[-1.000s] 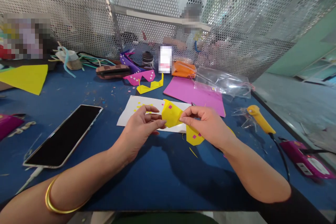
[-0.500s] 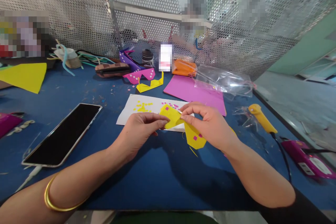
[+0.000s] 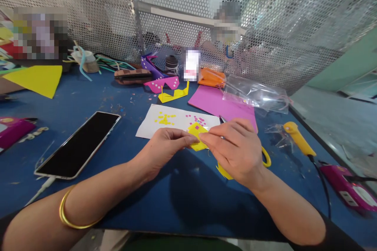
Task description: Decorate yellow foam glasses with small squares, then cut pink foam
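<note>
the person's left hand [image 3: 165, 145] pinches a yellow cut-out [image 3: 200, 146], thumb and fingers closed on its edge. the right hand [image 3: 240, 153] has its fingertips against the other side (whether its grip grasps anything, one cannot tell, since the knuckles hide it). the cut-out is between the two hands, over the near edge of a white sheet [image 3: 146, 125] on the blue table [image 3: 103, 94], where yellow bits [image 3: 165, 119] and pink bits [image 3: 198, 119] lie.
</note>
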A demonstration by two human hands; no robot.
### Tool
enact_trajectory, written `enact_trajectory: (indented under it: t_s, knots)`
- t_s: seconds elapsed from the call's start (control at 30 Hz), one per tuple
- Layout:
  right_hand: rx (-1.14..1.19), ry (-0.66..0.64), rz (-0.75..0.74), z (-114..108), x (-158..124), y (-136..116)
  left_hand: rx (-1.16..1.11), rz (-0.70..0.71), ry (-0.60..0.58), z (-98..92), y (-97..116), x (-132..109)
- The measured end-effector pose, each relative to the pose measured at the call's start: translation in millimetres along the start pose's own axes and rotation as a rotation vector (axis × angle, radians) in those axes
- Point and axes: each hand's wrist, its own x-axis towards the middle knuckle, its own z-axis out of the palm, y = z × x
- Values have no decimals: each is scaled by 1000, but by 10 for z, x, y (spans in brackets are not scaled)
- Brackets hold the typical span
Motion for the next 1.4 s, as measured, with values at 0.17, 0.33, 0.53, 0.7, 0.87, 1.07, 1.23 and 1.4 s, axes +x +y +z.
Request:
enact_trajectory:
  t_s: [0.17,0.33,0.53,0.7,0.87,1.07,1.23,1.4]
  knots:
    - [-73,-68,-67,-42,-27,6,-25,-1,15,-3,4,3]
    - [-110,-85,-134,-53,-33,8,-36,-6,12,-5,2,6]
    - [-87,-104,-116,-48,-21,12,-51,-7,6,-11,-12,16]
    - [-120,-94,-144,-37,-31,-1,-77,-12,-21,-23,-2,13]
    - [-153,-18,-166,9,-7,-65,-107,-24,-94,-35,15,-12]
    - [-143,-48,-146,45,-3,-85,-151,-56,-124,-50,-29,8]
    - [-22,-86,-71,23,12,-73,-149,-70,-100,-59,-42,16]
    - [127,-138,-16,-34,36,-80,-128,-53,-92,-58,-15,1]
